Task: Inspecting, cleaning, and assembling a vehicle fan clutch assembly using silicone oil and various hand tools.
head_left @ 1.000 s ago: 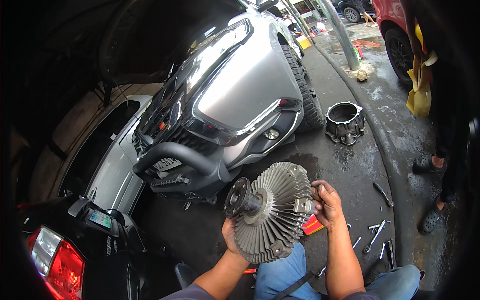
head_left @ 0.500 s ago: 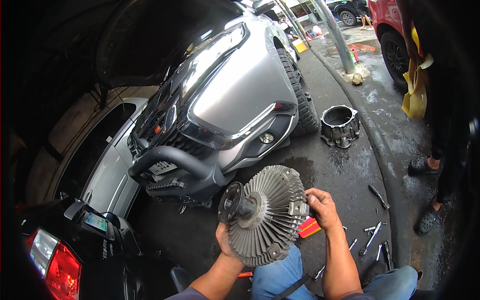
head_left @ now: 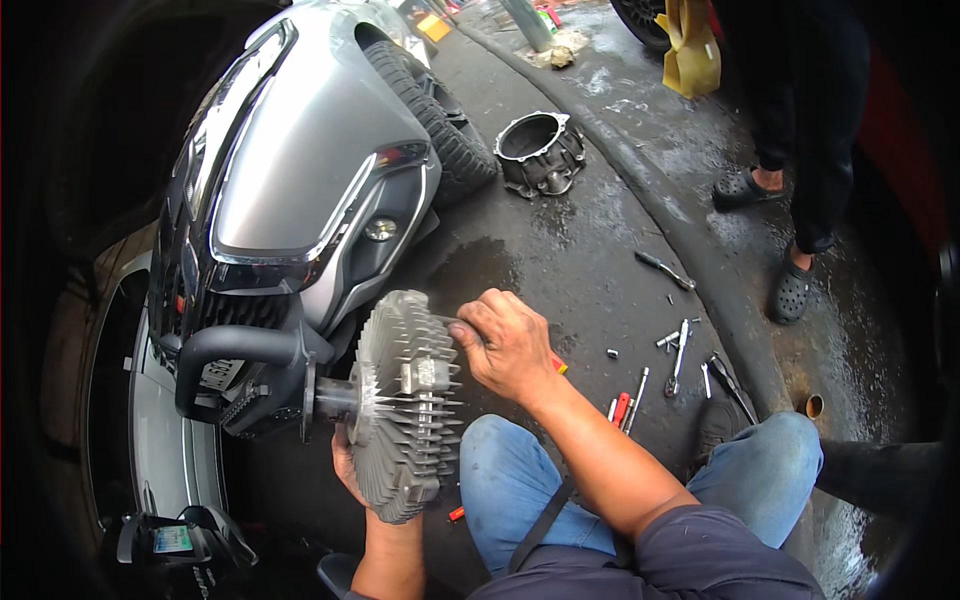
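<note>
A grey finned fan clutch (head_left: 385,400) is held up on edge over my lap, its hub and round flange pointing left. My left hand (head_left: 348,468) grips it from below, its fingers partly hidden behind the fins. On the clutch's right side, my right hand (head_left: 505,345) is closed with thumb and fingers pinched together. A thin grey piece shows between those fingertips and the clutch, but its kind is unclear.
A silver vehicle's front (head_left: 300,150) with a black bull bar (head_left: 240,345) stands left. Ahead sits a metal bell housing (head_left: 540,155). Right lie a ratchet (head_left: 680,360), pliers (head_left: 733,385) and other tools. A person in dark clogs (head_left: 748,190) stands beyond a raised floor ridge.
The fan clutch has turned so its finned edge faces me, and its hub points left. My right hand has left its rim grip and is pinched at its side. The view has shifted right and down.
</note>
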The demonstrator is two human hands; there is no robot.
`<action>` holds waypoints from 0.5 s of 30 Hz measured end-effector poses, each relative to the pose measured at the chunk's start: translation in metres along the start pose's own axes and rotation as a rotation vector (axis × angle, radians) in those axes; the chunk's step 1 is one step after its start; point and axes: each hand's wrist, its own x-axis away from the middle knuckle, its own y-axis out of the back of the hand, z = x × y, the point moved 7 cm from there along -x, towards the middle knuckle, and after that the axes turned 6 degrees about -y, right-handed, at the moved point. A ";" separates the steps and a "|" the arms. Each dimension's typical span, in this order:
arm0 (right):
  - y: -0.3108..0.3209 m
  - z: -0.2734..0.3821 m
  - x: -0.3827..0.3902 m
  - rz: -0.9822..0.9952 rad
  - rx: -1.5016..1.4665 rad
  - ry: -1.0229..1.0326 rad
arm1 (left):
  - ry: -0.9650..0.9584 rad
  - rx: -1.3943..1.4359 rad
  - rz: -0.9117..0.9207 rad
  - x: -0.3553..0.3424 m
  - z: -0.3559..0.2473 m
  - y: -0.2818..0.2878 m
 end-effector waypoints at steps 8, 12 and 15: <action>0.001 0.009 0.007 0.030 -0.009 -0.074 | 0.219 0.270 0.425 0.000 0.001 0.015; -0.009 0.009 0.008 0.254 -0.062 -0.208 | -0.047 -0.105 -0.004 0.000 -0.009 0.023; -0.014 0.003 0.008 0.367 -0.104 -0.248 | 0.012 -0.004 0.201 -0.002 -0.009 0.018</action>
